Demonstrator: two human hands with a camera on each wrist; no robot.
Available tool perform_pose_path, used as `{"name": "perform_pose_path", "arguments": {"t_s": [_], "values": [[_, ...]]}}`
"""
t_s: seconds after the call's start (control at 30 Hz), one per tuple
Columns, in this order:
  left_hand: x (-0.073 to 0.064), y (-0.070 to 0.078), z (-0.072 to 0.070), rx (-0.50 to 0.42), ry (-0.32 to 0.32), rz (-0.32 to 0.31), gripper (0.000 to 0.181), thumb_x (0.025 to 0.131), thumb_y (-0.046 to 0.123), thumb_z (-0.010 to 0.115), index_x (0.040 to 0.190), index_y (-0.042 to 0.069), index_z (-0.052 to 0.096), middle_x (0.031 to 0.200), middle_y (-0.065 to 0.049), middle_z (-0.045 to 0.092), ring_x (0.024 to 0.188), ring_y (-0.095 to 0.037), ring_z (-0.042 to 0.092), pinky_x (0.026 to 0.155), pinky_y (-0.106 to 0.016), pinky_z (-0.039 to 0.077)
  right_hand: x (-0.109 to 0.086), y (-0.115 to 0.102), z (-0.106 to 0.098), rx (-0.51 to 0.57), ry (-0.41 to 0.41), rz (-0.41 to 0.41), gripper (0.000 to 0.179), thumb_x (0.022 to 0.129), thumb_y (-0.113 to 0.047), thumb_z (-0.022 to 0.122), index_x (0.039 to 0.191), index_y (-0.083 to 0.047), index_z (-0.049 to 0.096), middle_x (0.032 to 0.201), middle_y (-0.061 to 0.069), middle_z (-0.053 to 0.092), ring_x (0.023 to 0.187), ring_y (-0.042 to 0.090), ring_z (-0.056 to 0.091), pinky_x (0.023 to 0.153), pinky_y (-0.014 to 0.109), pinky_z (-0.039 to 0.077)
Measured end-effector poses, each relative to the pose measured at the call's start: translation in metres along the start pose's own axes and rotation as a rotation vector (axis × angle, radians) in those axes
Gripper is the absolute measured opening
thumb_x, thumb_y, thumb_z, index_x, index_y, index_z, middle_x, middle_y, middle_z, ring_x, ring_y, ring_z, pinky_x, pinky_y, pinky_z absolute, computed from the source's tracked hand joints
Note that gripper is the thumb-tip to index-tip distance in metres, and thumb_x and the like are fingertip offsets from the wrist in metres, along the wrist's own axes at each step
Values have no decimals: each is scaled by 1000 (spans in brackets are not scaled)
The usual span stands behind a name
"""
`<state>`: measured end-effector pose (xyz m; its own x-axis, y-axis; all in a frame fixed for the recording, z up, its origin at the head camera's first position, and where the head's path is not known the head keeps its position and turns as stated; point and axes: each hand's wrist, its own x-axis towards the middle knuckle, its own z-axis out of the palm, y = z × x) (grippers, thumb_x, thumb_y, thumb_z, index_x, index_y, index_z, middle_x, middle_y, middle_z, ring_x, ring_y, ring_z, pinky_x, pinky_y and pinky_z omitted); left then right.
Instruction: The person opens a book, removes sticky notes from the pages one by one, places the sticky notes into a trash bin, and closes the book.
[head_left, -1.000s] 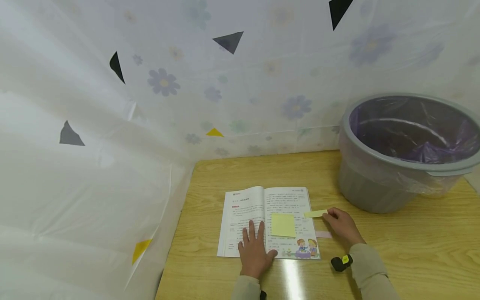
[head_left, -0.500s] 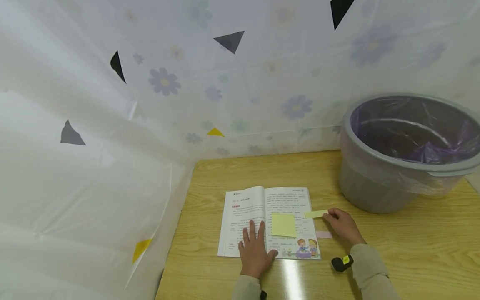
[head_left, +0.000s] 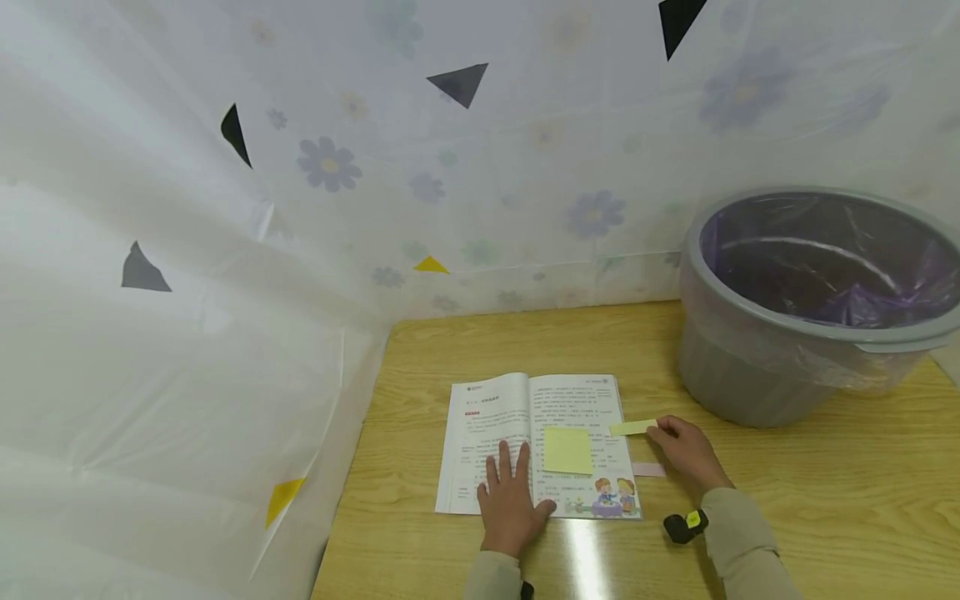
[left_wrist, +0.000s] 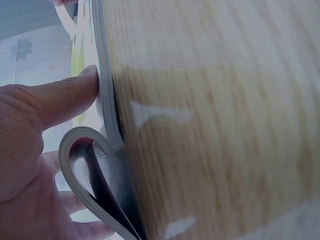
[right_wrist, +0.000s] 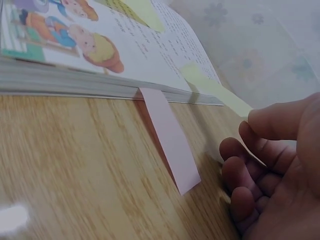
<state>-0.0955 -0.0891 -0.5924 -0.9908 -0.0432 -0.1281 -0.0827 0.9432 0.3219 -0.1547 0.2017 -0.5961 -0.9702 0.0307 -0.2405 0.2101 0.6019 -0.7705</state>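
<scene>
An open book (head_left: 487,408) lies on the wooden table, printed text on both pages. My left hand (head_left: 510,508) rests with spread fingers over the lower left page, its thumb reaching onto the right page. On that right page sits a square yellow sticky note (head_left: 567,451). My right hand (head_left: 686,450) pinches the outer end of a narrow yellow paper strip (right_wrist: 222,93) between thumb and index finger; the strip's other end lies on the page's right edge. Below it, a pink paper strip (right_wrist: 172,142) sticks out from between the pages.
A large grey tub (head_left: 750,375) lined with a purple-tinted plastic bag stands on the table (head_left: 525,342) at the back right. White sheeting (head_left: 225,375) with flowers and coloured triangles hangs behind and to the left.
</scene>
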Motion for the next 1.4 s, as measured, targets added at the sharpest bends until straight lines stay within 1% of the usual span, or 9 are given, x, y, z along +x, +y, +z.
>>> {"name": "perform_pose_path", "arguments": {"t_s": [0.3, 0.5, 0.6, 0.77, 0.93, 1.07, 1.2, 1.3, 1.4], "values": [[-1, 1, -3, -3, -15, -5, 98, 72, 48, 83, 154, 26, 35, 166, -13, 24, 149, -45, 28, 109, -70, 34, -5, 5, -7, 63, 33, -3, 37, 104, -39, 46, 97, -2, 51, 85, 4, 48, 78, 15, 43, 68, 29, 34], [-1, 1, -4, 7, -12, -10, 97, 73, 49, 82, 154, 26, 34, 166, -12, 23, 149, -44, 28, 109, -69, 35, -24, -8, -22, 114, 40, -23, 50, 104, -47, 41, 119, -1, 54, 108, 13, 61, 87, 10, 52, 72, 25, 46], [-1, 0, -4, -3, -21, -19, 97, 73, 48, 82, 154, 26, 34, 166, -12, 22, 149, -44, 27, 109, -70, 34, -36, -24, -33, 177, 101, -64, 49, 104, -45, 43, 122, -1, 55, 109, 1, 65, 88, 3, 56, 73, 24, 51], [-3, 1, -5, -14, -29, -30, 97, 73, 48, 83, 154, 26, 35, 166, -12, 22, 149, -45, 27, 110, -70, 33, -58, -55, -53, 236, 283, -190, 33, 102, -32, 53, 109, -1, 61, 83, -24, 57, 74, -1, 52, 62, 20, 46], [-3, 1, -6, -15, -19, -24, 97, 73, 47, 83, 154, 26, 35, 166, -12, 23, 149, -45, 27, 109, -70, 33, -83, -90, -71, 329, 543, -338, 12, 97, -10, 61, 99, 2, 65, 78, -20, 59, 64, 3, 48, 55, 19, 40], [-2, 1, -5, -17, -16, -20, 97, 73, 48, 83, 154, 26, 34, 166, -12, 22, 149, -45, 27, 109, -70, 33, -97, -113, -88, 510, 797, -618, 8, 87, 10, 63, 93, 14, 67, 82, -20, 65, 66, -1, 53, 62, 11, 42], [-1, 0, -4, -8, -17, -14, 98, 73, 49, 82, 155, 27, 34, 166, -12, 22, 149, -44, 27, 109, -70, 34, -104, -135, -110, 643, 1031, -876, 13, 83, 9, 63, 87, 20, 68, 83, -15, 70, 70, -3, 55, 74, 12, 42], [-1, -1, -3, 1, -14, -11, 98, 73, 49, 82, 155, 27, 34, 166, -12, 22, 149, -44, 27, 109, -69, 34, -108, -144, -128, 633, 1185, -827, 15, 84, 2, 62, 86, 14, 70, 81, -18, 66, 73, -6, 52, 79, 13, 37], [-1, -1, -2, 2, -15, -9, 98, 73, 49, 82, 155, 27, 34, 166, -12, 22, 149, -44, 27, 109, -69, 34, -111, -141, -143, 500, 1262, -635, 16, 90, -5, 61, 96, 0, 74, 86, -26, 57, 81, -10, 48, 85, 13, 36]]}}
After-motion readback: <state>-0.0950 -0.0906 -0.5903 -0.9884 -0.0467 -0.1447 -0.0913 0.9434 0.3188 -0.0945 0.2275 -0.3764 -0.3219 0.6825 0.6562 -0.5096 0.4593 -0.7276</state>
